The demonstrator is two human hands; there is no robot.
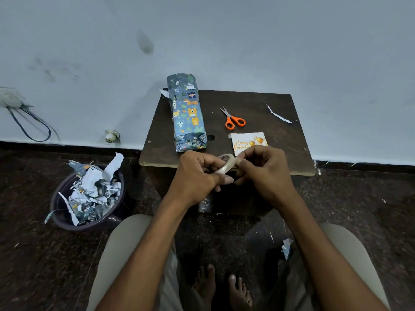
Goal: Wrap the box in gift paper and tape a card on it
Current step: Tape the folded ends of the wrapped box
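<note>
I hold a pale, translucent roll of adhesive tape [226, 165] between both hands, just over the near edge of the small dark brown wooden bench [258, 104]. My left hand [197, 176] grips the roll from its nine o'clock side, fingers curled round the ring, thumb stretched along its lower rim. My right hand [262, 169] closes on the roll from three o'clock, its fingers [240, 162] pinching at the outer edge of the tape; whether a loose end is lifted I cannot tell. On the bench, at about eleven o'clock from my hands, lies the long box wrapped in blue gift paper printed with cartoon animals [188, 113], its far end jutting past the back edge of the bench towards the pale blue wall [224, 41]. At one o'clock from my hands, just beyond my right knuckles, lies the white "Happy Birthday" card with golden balloons [244, 141], flat and partly covered by my hand. Further back at twelve o'clock rest the orange-handled scissors [233, 120], blades shut. Towards two o'clock a thin white strip of cut paper [277, 114] lies near the bench's right side. On the dark speckled floor [33, 254], at nine o'clock, stands a dark round tub [60, 207] filled with crumpled scraps of wrapping paper [94, 191].
</note>
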